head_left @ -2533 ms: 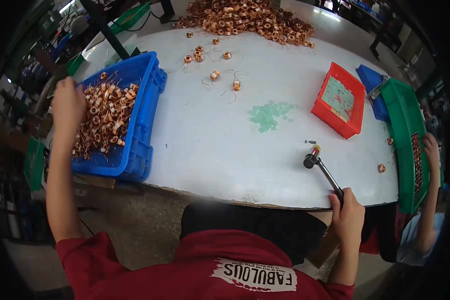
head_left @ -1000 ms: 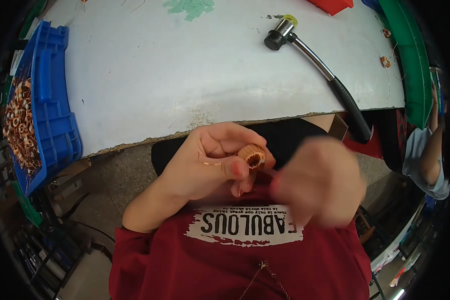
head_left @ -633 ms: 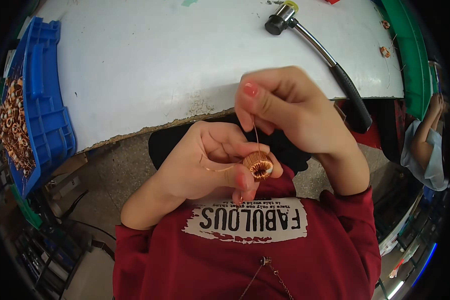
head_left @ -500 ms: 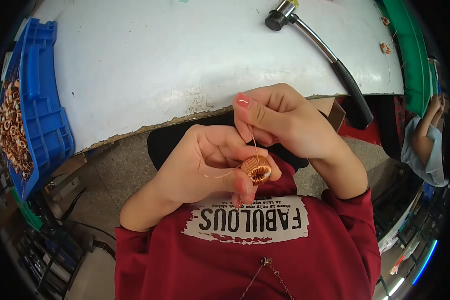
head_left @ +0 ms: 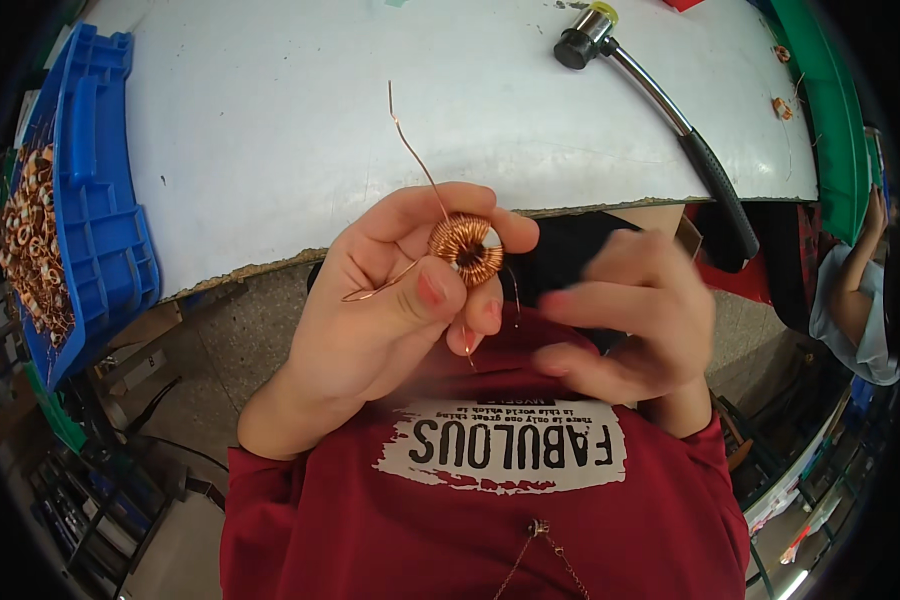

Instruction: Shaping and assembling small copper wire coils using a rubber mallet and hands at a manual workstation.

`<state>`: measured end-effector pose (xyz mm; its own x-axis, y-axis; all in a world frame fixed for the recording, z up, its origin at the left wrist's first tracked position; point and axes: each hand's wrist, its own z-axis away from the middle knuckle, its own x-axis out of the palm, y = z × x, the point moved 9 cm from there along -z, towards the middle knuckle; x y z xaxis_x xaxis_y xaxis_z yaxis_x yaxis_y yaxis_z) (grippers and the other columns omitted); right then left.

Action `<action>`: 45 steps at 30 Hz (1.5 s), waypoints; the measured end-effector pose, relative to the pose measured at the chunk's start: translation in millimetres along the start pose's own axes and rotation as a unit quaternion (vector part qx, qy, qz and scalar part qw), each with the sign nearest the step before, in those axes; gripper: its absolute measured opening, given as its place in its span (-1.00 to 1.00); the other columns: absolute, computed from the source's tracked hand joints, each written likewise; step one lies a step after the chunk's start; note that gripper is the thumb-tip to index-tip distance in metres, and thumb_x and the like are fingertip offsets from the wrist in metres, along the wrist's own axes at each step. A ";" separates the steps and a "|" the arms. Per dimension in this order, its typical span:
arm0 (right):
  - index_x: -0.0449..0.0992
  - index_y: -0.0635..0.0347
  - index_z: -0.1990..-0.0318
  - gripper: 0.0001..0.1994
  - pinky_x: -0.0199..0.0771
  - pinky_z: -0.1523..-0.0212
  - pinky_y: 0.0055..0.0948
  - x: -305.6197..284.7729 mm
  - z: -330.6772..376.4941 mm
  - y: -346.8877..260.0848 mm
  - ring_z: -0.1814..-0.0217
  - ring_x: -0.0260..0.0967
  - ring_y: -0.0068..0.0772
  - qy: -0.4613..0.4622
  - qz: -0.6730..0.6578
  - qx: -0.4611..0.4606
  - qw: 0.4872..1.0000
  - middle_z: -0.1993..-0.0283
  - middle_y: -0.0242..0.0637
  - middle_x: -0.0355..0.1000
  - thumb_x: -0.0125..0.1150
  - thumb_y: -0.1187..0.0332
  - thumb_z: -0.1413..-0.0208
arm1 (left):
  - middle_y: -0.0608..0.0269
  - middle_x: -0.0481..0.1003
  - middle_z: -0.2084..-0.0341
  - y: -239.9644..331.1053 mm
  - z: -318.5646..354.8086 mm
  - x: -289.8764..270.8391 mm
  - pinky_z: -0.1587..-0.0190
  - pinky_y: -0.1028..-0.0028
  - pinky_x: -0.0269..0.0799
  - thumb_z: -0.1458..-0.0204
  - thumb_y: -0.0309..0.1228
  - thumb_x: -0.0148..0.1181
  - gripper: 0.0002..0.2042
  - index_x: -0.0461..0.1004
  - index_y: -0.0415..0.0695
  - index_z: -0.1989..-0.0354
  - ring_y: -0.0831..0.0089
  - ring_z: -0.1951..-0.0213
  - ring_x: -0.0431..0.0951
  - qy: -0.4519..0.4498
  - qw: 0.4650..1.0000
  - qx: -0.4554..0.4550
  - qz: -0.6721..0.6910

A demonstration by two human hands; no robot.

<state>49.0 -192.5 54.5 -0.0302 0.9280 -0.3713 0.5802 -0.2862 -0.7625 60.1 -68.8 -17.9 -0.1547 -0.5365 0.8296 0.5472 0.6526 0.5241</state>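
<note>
My left hand (head_left: 385, 305) pinches a small ring-shaped copper coil (head_left: 465, 248) between thumb and fingertips, held over my lap just below the table's front edge. Thin copper wire ends (head_left: 410, 145) stick up and out from the coil. My right hand (head_left: 625, 325) hovers just to the right of the coil, blurred, fingers loosely curled and apart, holding nothing that I can see.
A white table (head_left: 370, 120) lies ahead with a black-handled mallet (head_left: 660, 100) at its right. A blue crate (head_left: 95, 215) of several copper coils (head_left: 30, 250) sits at the left. A green tray (head_left: 835, 110) borders the right, where another person's arm (head_left: 855, 265) shows.
My left hand went from the blue crate to my lap with a coil. My right hand left the mallet, pulled at the coil's wire, and has now drawn away to the right.
</note>
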 end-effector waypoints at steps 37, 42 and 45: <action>0.52 0.29 0.28 -0.81 0.27 0.50 -0.57 42.2 37.4 -16.2 0.46 0.24 -0.52 -0.182 0.270 -0.226 0.918 0.35 -0.24 0.41 0.19 0.32 -0.08 | -0.13 0.44 0.07 3.5 -8.4 -5.0 0.17 0.50 0.54 -0.08 -0.55 0.14 -0.52 0.15 -0.28 -0.18 0.27 0.24 0.58 0.082 0.993 0.048 -0.074; 0.55 0.29 0.27 -0.81 0.15 0.54 -0.67 -5.2 11.2 2.4 0.53 0.14 -0.59 0.010 0.018 -0.039 0.999 0.43 -0.36 0.34 0.11 0.34 -0.09 | -0.21 0.39 0.03 20.7 -4.9 4.6 0.12 0.45 0.55 -0.03 -0.60 0.17 -0.35 -0.02 -0.24 -0.28 0.20 0.16 0.57 0.050 0.978 0.092 -0.181; 0.49 0.40 0.29 -0.55 0.07 0.63 -0.67 -5.9 -6.0 56.2 0.59 0.14 -0.61 -0.017 -0.140 0.290 0.947 0.50 -0.25 0.33 -0.22 0.14 -0.26 | -0.23 0.38 0.02 17.4 -4.4 12.1 0.10 0.43 0.55 0.02 -0.65 0.19 -0.23 -0.14 -0.20 -0.33 0.17 0.13 0.56 0.018 0.966 0.107 -0.236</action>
<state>86.6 -212.6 16.9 -0.1491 0.9814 -0.1208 0.0014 -0.1220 -0.9925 71.3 -66.3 0.4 -0.3150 -0.8167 0.4834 0.2388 0.4248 0.8732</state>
